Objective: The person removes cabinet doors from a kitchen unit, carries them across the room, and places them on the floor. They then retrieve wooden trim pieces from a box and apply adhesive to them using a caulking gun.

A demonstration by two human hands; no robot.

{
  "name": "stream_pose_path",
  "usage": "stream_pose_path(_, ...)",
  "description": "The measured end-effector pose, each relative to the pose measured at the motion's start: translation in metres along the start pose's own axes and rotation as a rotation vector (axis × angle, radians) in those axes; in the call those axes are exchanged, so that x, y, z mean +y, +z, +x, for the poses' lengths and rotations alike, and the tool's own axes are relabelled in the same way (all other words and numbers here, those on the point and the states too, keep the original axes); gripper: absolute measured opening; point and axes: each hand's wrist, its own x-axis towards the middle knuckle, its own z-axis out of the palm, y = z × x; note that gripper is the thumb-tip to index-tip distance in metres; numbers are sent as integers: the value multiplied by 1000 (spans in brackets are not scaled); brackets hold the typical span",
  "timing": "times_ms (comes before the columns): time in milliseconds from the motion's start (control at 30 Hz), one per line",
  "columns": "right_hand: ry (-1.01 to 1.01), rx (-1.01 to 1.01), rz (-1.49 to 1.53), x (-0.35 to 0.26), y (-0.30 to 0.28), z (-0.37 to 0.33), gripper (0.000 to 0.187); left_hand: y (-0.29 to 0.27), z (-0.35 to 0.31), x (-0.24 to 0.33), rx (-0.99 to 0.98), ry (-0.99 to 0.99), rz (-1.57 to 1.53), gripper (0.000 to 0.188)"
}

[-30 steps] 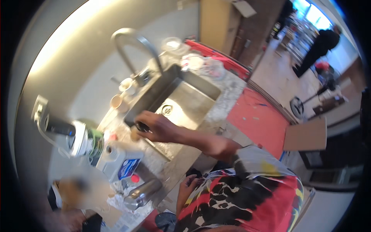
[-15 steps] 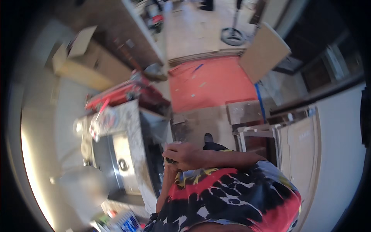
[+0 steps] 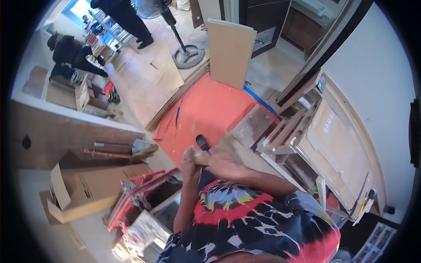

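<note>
In front of my chest, my left hand (image 3: pixel 189 163) and my right hand (image 3: pixel 220 162) come together around a small pale-yellow thing (image 3: pixel 201 158). Its kind cannot be made out, since fingers cover much of it. The left hand's fingers curl along one side of it, and the right hand closes on the other side. My shoe (image 3: pixel 202 142) shows just beyond the hands, on the orange floor sheet (image 3: pixel 197 109).
A wooden workbench (image 3: pixel 333 144) with tools stands at the right. A board (image 3: pixel 230 52) leans upright ahead, near a pedestal fan (image 3: pixel 188 56). Left are a cardboard box (image 3: pixel 94 186), a red metal tool frame (image 3: pixel 131 193) and a broom (image 3: pixel 142 153). People stand at the far left.
My view has swung to the right and forward; the sink has left it and the workbench shows more fully. My hands have parted slightly, revealing the pale-yellow thing between them.
</note>
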Motion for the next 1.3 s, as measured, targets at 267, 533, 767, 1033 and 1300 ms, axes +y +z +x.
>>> stream_pose_path(267, 277, 69, 209, 65, -53, 147, 56, 68, 177, 68, -194, -289, 77, 27)
stream_pose_path(533, 577, 242, 498, 123, -87, 236, 56, 156, 304, 127, -577, -197, 406, 53)
stream_pose_path(767, 782, 767, 1657, 221, -108, 242, 31, 208, 434, 119, -634, -45, 772, 51)
stream_pose_path(1033, 659, 1423, 1898, 322, -122, 284, 33, 319, 648, 90, -630, 148, 980, 28)
stream_pose_path(1300, 738, 1587, 1474, 385, -182, 316, 33, 400, 841, 69, -276, 468, 1183, 41)
